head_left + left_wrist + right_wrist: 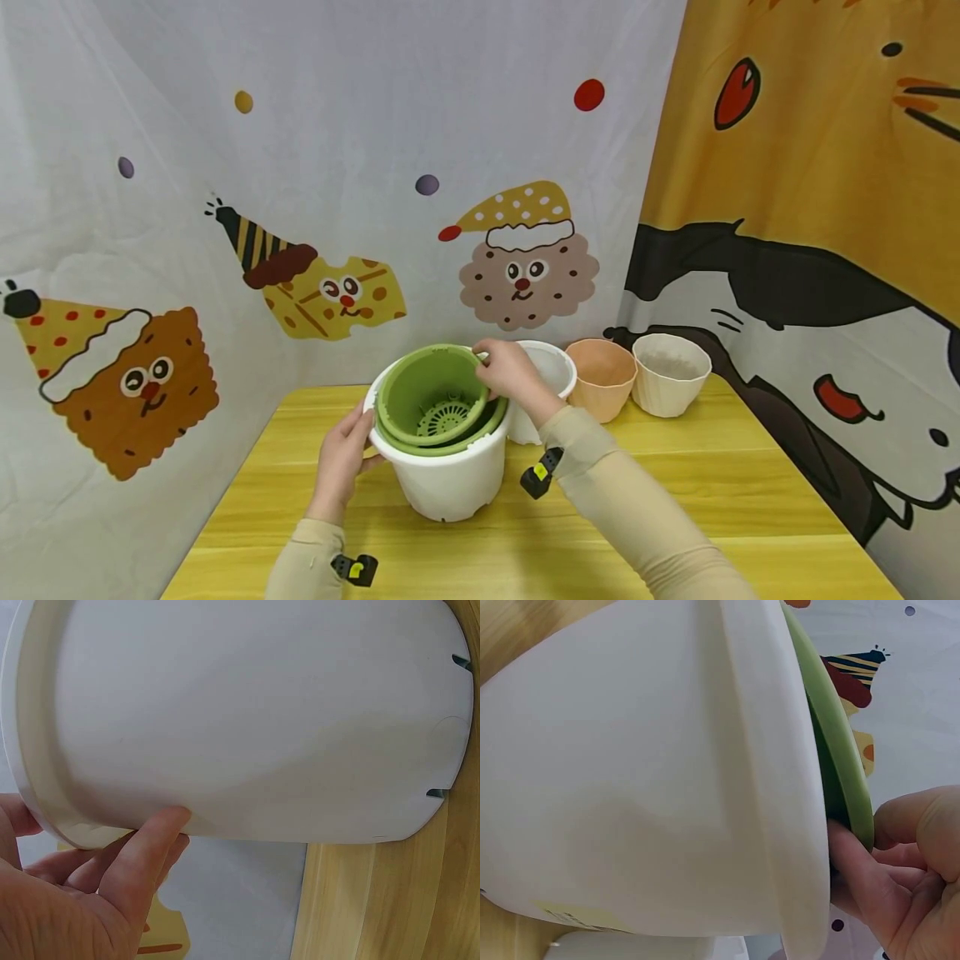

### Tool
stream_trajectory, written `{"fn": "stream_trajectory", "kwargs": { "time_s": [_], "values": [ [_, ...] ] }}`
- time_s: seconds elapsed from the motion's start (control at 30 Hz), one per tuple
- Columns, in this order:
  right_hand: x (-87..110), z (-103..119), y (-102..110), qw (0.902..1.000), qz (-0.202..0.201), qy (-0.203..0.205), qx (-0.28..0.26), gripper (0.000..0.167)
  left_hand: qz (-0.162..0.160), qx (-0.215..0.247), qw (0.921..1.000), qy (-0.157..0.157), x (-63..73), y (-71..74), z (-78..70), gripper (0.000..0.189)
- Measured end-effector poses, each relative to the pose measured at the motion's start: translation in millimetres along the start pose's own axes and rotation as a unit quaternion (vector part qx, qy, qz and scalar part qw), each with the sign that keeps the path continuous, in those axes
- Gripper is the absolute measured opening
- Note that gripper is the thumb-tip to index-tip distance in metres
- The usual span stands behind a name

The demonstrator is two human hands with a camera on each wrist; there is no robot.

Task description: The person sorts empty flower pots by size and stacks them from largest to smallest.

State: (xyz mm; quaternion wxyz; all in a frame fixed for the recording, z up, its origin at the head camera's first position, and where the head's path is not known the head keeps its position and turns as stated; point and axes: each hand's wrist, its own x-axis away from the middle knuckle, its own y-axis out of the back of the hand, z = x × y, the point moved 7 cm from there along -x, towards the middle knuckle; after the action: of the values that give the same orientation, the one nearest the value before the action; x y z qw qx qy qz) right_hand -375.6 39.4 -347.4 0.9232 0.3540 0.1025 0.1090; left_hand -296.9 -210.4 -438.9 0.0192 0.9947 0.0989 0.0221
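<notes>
A large white flowerpot (450,487) stands on the table with two green flowerpots nested in it. The upper green flowerpot (412,392), slotted at its bottom, sits tilted, its right side raised above the rim of the lower green flowerpot (431,452). My right hand (513,372) pinches the upper one's rim at the right; in the right wrist view, the thumb and fingers lie on either side of the green rim (847,765). On the left, my left hand (342,458) holds the white pot by its rim, with a finger (146,855) against its outer wall.
Behind the right hand stands another white flowerpot (551,367). Right of it are an orange flowerpot (603,387) and a cream flowerpot (667,387) at the back of the wooden table (600,533). A printed cloth (337,125) hangs right behind the table.
</notes>
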Motion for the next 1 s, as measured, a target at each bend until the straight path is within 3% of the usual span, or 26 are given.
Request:
{"fn": "stream_trajectory", "kwargs": {
  "time_s": [0.73,1.0],
  "values": [
    [2.3,1.0,-1.8,0.9987,-0.026,0.004,0.043,0.034,-0.003,-0.007,0.9999,-0.009,0.1,0.2,1.0,0.052],
    [-0.1,3.9,4.0,0.9873,-0.062,0.033,0.143,0.032,-0.003,-0.008,0.9999,-0.006,0.1,1.0,0.9,0.052]
  ]
}}
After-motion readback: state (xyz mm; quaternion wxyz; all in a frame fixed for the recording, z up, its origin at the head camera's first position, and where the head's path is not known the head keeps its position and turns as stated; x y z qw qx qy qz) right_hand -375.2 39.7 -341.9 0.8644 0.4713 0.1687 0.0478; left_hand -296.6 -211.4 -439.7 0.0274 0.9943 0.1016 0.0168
